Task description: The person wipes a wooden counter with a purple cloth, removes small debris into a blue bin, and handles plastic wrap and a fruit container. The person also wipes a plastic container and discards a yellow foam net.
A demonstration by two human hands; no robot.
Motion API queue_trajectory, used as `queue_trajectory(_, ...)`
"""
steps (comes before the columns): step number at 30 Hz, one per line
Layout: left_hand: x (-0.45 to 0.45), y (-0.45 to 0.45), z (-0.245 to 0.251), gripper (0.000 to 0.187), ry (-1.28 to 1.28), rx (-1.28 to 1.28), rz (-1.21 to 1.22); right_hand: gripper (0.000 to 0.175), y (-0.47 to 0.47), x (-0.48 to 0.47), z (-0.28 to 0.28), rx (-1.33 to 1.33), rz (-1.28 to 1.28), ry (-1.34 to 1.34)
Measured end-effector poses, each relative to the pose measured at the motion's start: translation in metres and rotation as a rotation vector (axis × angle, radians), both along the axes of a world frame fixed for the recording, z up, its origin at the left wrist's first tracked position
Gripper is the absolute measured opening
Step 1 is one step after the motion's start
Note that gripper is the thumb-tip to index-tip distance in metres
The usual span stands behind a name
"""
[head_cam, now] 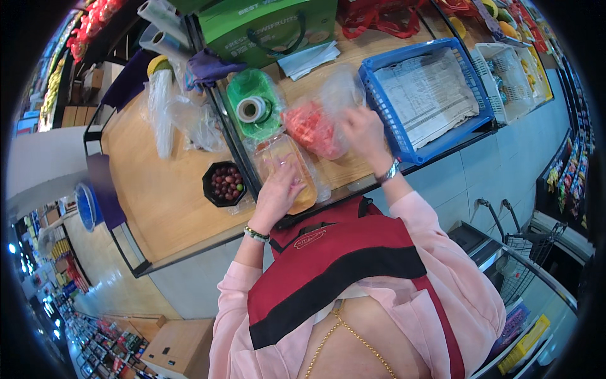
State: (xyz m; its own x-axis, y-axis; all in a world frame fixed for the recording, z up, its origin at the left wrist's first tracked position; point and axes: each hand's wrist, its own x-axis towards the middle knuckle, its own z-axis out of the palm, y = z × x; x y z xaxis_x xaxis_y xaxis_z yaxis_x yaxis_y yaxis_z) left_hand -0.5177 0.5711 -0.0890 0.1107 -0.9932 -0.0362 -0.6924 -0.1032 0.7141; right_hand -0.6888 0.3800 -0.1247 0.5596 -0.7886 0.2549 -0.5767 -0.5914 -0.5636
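My left hand (282,184) reaches over a shallow clear plastic container (303,199) at the counter's front edge, thumb apart from the fingers. Its fingertips are blurred against a pinkish patch, so I cannot tell whether they hold anything. Curled at the side of a clear plastic bag (338,90), my right hand (365,130) grips its film; the fingers are blurred. Red pieces (310,125) fill the lower part of the bag, their kind unclear. Behind the container, a roll of film (251,110) stands in a green plastic tray (241,85).
A blue plastic crate (402,137) lined with printed paper stands at right. Left of the dark divider sit a black bowl of grapes (226,182) and clear plastic bags (163,113). A green kiwifruit carton (265,33) and purple glove (206,68) are at the back.
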Motion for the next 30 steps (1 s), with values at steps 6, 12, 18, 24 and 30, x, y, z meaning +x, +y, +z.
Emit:
queue_trajectory(6, 0.012, -0.079, 0.016, 0.059, 0.365, -0.054, 0.224, 0.026, 0.061, 0.014, 0.068, -0.333, 0.473, -0.041)
queue_trajectory(12, 0.003, -0.086, 0.042, 0.027, 0.73, 0.114, 0.139, 0.085, 0.054, -0.024, 0.084, -0.128, 0.091, -0.109)
queue_trajectory(18, 0.015, -0.057, 0.063, 0.141, 1.081, -0.159, -0.096, 0.067, 0.058, -0.001, 0.074, 0.61, 0.287, -0.271)
queue_trajectory(24, 0.009, -0.048, 0.038, 0.134, 1.009, 0.016, -0.254, 0.047, 0.039, 0.023, 0.093, 1.273, 0.64, -0.782)
queue_trajectory(30, 0.006, -0.02, 0.016, 0.104, 1.398, -0.035, -0.16, 0.021, 0.029, 0.041, 0.098, 1.764, 0.056, -1.446)
